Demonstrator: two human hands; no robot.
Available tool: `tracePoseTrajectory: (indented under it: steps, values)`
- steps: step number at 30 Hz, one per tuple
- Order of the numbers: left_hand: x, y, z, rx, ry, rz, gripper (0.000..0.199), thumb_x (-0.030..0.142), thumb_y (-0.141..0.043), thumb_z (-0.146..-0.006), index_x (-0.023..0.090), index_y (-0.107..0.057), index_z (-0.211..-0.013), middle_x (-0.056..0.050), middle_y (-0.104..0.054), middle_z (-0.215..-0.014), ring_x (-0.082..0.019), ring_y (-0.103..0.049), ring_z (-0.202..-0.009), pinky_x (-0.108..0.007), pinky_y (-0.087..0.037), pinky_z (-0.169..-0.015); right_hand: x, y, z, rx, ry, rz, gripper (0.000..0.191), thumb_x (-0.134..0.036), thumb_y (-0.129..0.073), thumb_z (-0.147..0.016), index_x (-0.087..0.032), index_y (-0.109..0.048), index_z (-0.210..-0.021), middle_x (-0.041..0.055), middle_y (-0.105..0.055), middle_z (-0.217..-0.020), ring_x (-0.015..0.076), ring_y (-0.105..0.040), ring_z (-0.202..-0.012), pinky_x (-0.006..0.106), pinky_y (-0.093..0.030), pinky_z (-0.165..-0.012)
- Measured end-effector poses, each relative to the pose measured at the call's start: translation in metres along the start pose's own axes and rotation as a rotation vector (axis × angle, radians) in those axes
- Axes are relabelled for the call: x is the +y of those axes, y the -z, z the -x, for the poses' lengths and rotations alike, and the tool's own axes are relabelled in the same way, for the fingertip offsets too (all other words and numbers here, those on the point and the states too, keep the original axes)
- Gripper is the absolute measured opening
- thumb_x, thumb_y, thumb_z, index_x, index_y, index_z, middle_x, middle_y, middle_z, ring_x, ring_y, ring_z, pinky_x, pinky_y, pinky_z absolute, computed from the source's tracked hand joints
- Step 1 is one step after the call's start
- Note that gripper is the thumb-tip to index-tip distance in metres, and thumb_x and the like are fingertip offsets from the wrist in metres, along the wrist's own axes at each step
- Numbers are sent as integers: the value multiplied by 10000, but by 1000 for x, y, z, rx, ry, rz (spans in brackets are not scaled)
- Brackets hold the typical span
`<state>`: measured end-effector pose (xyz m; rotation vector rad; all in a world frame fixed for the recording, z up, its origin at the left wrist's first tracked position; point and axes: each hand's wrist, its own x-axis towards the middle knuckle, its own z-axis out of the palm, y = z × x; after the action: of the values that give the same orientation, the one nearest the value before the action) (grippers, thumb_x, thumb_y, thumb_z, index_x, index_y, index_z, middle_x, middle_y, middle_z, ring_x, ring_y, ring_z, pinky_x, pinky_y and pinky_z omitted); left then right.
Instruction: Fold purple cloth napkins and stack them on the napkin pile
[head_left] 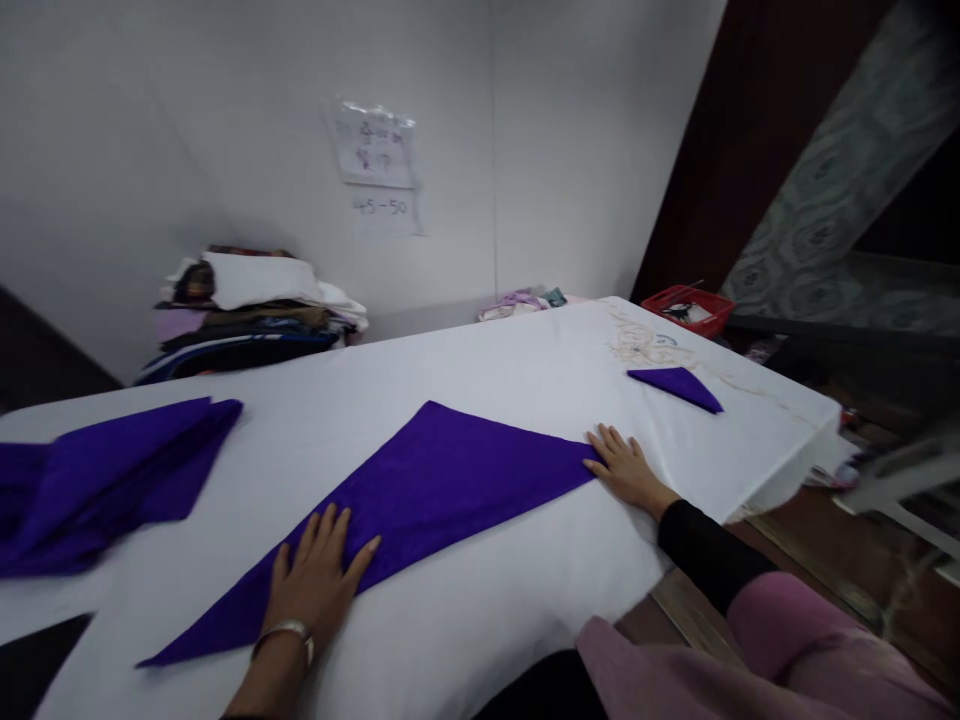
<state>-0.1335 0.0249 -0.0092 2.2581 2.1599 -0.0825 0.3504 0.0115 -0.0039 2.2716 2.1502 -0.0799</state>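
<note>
A purple cloth folded into a long triangle (457, 475) lies flat on the white-covered table (480, 620), its peak toward the wall. My left hand (315, 575) rests on its left part, palm down with fingers spread, a silver bracelet at the wrist. At the right tip of the triangle, my right hand (624, 468) lies flat with its fingers apart, fingertips touching the cloth's end. Neither hand grips anything. A smaller folded purple piece (677, 386) sits beyond my right hand. More purple cloth (112, 480) lies loosely crumpled on the left.
Stacked clothes (259, 310) stand behind the table at back left. A red basket (694, 308) is at the far right corner. Paper signs (379, 165) hang on the wall. A black item (37, 665) lies near left; a white stool (911, 490) stands right of the table.
</note>
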Motion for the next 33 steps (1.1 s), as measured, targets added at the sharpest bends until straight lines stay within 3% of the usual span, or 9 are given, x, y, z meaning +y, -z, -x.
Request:
tracePoseTrajectory:
  steps: [7,11,17,20,24,28,33]
  values:
    - [11,12,10,-11,41,92,716,600,-270,-837,166,-279,-1406,-74,-200,-1497,-246,-134,-1382,-500,-109,-1097,8,-17,-4,69,51,63,594,-517,-214,-911,-225,-247,-1428,109,-188,-1497,285,-143,-1367,561,-207,-1034]
    - [9,10,12,20,27,135,720,617,-264,-840,167,-288,-1402,-82,-209,-1496,-246,-130,-1382,-503,-103,-1097,-24,-8,-3,202,222,81,600,-535,-231,-908,-232,-255,-1426,104,-190,-1496,285,-138,-1368,566,-169,-1046]
    - [20,22,20,79,-13,217,688,599,-308,-849,183,-292,-1397,-100,-223,-1492,-262,-127,-1381,-536,-70,-1091,-89,-3,1,121,499,-32,611,-576,-253,-899,-290,-195,-1436,65,-132,-1511,273,-125,-1370,549,-149,-1063]
    - [38,28,33,107,-135,262,695,625,-315,-840,206,-295,-1395,-104,-236,-1488,-272,-130,-1379,-554,-45,-1086,-96,-14,2,82,560,-33,615,-584,-261,-891,-280,-242,-1425,70,-151,-1508,283,-140,-1367,549,-152,-1061]
    - [49,21,45,80,-285,307,726,675,-280,-820,237,-278,-1399,-93,-247,-1487,-267,-133,-1379,-552,-39,-1091,-89,-30,-1,109,581,-21,622,-578,-253,-882,-255,-286,-1412,84,-170,-1504,295,-150,-1364,566,-165,-1048]
    - [31,12,53,21,-188,302,759,694,-257,-811,215,-280,-1399,-105,-238,-1489,-270,-130,-1379,-553,-39,-1089,-84,-37,-2,160,616,-31,617,-557,-244,-879,-243,-295,-1407,91,-174,-1504,298,-152,-1365,571,-186,-1035]
    - [-17,11,57,36,-33,299,744,689,-298,-805,223,-314,-1385,-92,-240,-1488,-272,-146,-1376,-554,-30,-1086,-80,-43,-4,193,634,-13,646,-572,-229,-867,-227,-290,-1410,100,-188,-1500,298,-158,-1363,569,-208,-1023]
